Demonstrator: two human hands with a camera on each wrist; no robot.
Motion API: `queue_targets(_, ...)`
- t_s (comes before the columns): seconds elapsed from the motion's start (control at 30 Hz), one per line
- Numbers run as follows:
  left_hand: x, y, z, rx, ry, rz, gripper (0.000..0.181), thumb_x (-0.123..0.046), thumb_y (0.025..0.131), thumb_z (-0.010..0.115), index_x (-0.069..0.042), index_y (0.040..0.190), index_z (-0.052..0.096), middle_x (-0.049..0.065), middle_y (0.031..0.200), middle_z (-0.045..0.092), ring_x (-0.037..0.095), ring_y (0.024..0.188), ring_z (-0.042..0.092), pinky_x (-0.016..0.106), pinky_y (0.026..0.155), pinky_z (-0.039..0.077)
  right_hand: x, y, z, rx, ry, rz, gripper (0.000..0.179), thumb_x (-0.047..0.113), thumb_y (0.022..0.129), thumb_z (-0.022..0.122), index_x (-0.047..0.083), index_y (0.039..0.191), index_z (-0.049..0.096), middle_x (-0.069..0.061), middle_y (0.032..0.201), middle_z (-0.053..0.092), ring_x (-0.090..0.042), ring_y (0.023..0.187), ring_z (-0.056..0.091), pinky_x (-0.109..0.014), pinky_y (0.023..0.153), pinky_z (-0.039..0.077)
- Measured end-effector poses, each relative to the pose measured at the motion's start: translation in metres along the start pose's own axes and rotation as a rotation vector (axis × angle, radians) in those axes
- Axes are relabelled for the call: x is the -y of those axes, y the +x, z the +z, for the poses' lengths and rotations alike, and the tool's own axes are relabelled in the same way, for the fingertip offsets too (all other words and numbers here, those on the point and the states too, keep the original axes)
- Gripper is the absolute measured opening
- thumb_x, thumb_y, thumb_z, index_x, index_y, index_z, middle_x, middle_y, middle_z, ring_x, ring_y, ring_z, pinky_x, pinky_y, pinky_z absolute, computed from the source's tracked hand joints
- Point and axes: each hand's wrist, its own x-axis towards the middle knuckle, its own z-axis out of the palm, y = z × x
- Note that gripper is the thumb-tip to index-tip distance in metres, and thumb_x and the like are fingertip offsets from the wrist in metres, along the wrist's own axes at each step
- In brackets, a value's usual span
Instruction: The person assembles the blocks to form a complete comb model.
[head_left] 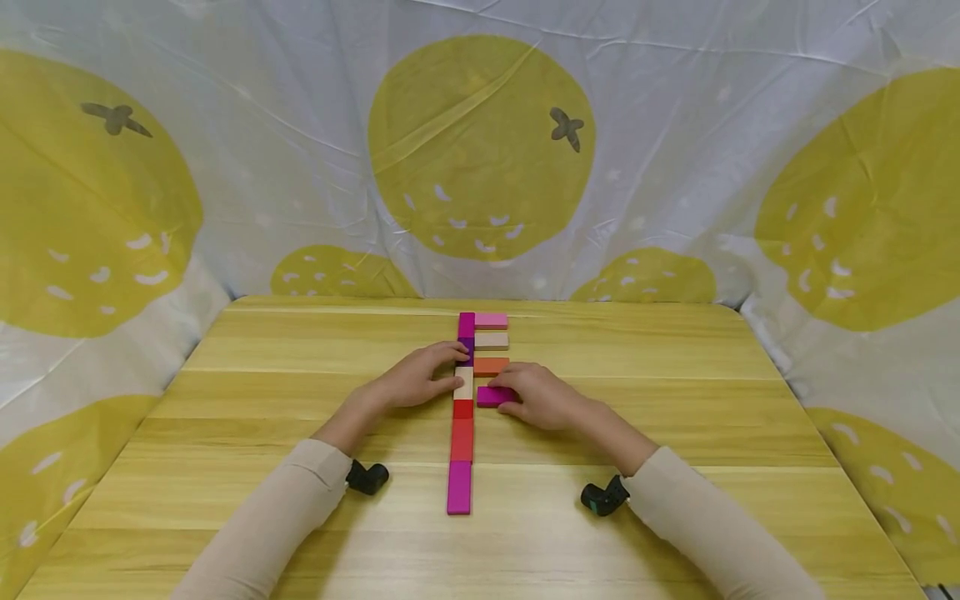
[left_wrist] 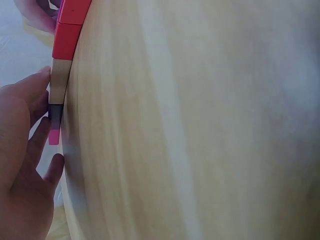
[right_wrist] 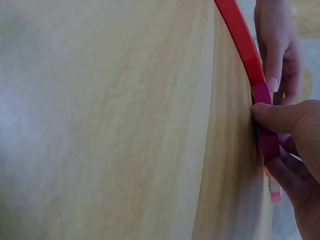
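Observation:
A column of blocks runs away from the person down the table's middle: magenta, reds, a natural wood block (head_left: 463, 384), a purple block (head_left: 470, 358) and a magenta block (head_left: 467, 323) at the far end. My left hand (head_left: 416, 375) rests along the column's left side, its thumb at the wood block and fingertips on the purple one. Between thumb and fingers, my right hand (head_left: 542, 397) pinches a magenta block (head_left: 491, 397) lying crosswise just right of the column. In the right wrist view, the thumb presses that pinched block's near side.
Beyond the pinched block, an orange block (head_left: 491, 367), a pale wood block (head_left: 492, 341) and a pink block (head_left: 492, 321) extend rightward from the column, spaced apart. The wooden table (head_left: 225, 517) ends at a fruit-patterned cloth (head_left: 300, 167). Each wrist carries a black camera (head_left: 367, 478).

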Motion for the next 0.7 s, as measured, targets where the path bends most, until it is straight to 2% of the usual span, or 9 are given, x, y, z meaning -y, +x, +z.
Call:
queue_targets(0.23, 0.000, -0.001, 0.000, -0.007, 0.000, 0.002, 0.045, -0.023, 0.104, 0.066, 0.000, 0.142, 0.060, 0.015, 0.153, 0.049, 0.033, 0.144, 0.042, 0.048, 0.121, 0.031, 0.004, 0.004, 0.004, -0.023, -0.034, 0.013, 0.035, 0.024, 0.099, 0.074, 0.004, 0.128, 0.072, -0.007, 0.124, 0.068, -0.020, 0.115, 0.063, -0.036, 0.104, 0.051)
queue_targets(0.43, 0.000, 0.000, 0.001, -0.014, 0.002, 0.017, 0.044, -0.022, 0.104, 0.066, 0.001, 0.141, 0.060, 0.016, 0.151, 0.051, 0.034, 0.143, 0.043, 0.048, 0.120, 0.032, 0.003, -0.003, 0.002, -0.048, -0.048, 0.023, 0.041, 0.028, 0.096, 0.078, 0.005, 0.129, 0.072, -0.007, 0.125, 0.068, -0.021, 0.115, 0.063, -0.037, 0.104, 0.051)
queue_targets(0.7, 0.001, 0.001, 0.002, -0.018, 0.001, 0.010, 0.044, -0.022, 0.103, 0.067, 0.000, 0.141, 0.060, 0.014, 0.150, 0.052, 0.032, 0.143, 0.043, 0.046, 0.121, 0.031, -0.004, -0.014, 0.000, -0.070, -0.039, 0.065, 0.034, 0.024, 0.095, 0.078, 0.004, 0.122, 0.074, -0.006, 0.112, 0.070, -0.019, 0.101, 0.065, -0.036, 0.095, 0.055)
